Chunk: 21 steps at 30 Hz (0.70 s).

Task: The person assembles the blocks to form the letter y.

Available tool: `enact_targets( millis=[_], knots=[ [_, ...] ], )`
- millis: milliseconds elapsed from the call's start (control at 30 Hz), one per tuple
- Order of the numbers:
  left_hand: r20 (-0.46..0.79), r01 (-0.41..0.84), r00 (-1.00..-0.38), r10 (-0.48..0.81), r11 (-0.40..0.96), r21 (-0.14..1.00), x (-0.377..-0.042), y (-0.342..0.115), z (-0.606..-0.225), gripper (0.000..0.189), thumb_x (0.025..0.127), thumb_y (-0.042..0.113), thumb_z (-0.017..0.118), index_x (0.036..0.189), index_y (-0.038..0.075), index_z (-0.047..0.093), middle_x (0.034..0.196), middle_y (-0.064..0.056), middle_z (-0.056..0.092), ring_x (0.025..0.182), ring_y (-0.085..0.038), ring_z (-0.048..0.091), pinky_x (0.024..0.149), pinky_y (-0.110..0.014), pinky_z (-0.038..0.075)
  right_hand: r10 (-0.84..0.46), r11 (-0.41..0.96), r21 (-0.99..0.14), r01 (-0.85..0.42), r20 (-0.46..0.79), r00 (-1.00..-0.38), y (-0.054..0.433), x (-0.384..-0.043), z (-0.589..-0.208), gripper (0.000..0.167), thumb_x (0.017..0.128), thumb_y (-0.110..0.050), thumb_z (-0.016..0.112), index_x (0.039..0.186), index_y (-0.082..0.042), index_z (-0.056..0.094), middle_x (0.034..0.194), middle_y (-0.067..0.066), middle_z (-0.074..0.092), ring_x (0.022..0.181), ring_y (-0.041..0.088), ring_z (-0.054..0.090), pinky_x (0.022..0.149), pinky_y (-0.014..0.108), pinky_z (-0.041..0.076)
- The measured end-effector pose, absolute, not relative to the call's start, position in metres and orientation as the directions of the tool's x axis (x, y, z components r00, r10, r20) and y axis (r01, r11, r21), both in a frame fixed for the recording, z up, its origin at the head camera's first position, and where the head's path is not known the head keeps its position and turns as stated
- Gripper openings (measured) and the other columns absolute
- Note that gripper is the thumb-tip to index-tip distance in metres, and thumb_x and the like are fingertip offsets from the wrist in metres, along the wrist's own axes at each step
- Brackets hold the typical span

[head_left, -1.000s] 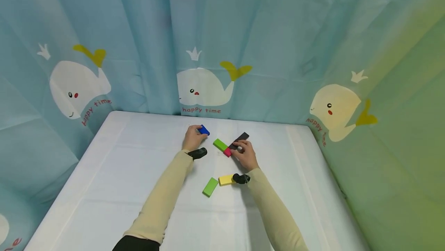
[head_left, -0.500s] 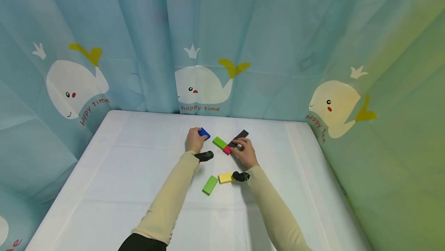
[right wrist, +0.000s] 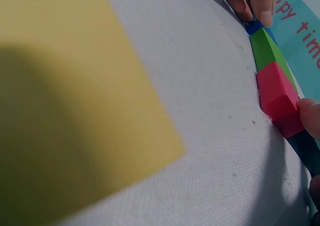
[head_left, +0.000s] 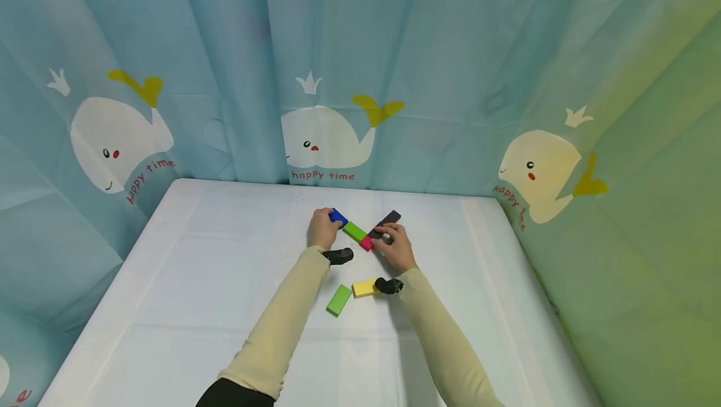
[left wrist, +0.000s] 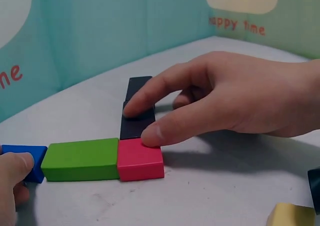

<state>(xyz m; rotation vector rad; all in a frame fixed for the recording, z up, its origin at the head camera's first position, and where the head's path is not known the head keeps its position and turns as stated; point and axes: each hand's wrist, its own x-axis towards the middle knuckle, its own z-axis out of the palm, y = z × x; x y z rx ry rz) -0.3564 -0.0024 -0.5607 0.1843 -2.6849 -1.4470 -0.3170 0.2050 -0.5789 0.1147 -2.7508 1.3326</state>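
My left hand (head_left: 322, 230) pinches a blue block (head_left: 338, 216) between thumb and fingers. One end of the blue block meets a green block (left wrist: 80, 159), whose other end abuts a red block (left wrist: 140, 159). Two dark blocks, a nearer one (left wrist: 137, 126) and a farther one (left wrist: 138, 86), run back from the red block in a line, so the pieces form a corner. My right hand (head_left: 398, 248) rests its thumb on the red block's edge and its index fingertip on the nearer dark block. The right hand's other fingers are partly hidden in the left wrist view.
Closer to me lie a yellow block (head_left: 363, 288), partly under the right wrist's black camera mount (head_left: 388, 285), and a second green block (head_left: 339, 300). The white table (head_left: 186, 307) is bordered by a blue-green curtain (head_left: 450, 81) printed with whales.
My left hand has moved right and slightly toward me with the blue block, closing the gap to the green block. The right hand has stayed on the red and dark blocks.
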Motion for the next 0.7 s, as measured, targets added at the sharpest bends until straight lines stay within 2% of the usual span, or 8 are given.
enact_targets(
  millis=[700],
  knots=[
    [0.060,-0.033,-0.988,-0.144,0.569,0.821,-0.3543,0.0014,-0.5603,0.040,0.090,0.012,0.071,0.125,-0.003,0.060,0.123,-0.021,0.056,0.115,-0.032,0.055,0.099,-0.041,0.046,-0.030,0.637,-0.764,-0.108,0.115,-0.993,0.2045,-0.3185,-0.5802,0.036,0.088,-0.021,0.074,0.121,-0.008,0.068,0.135,0.012,0.046,0.102,0.026,0.054,0.089,0.042,0.046]
  ],
)
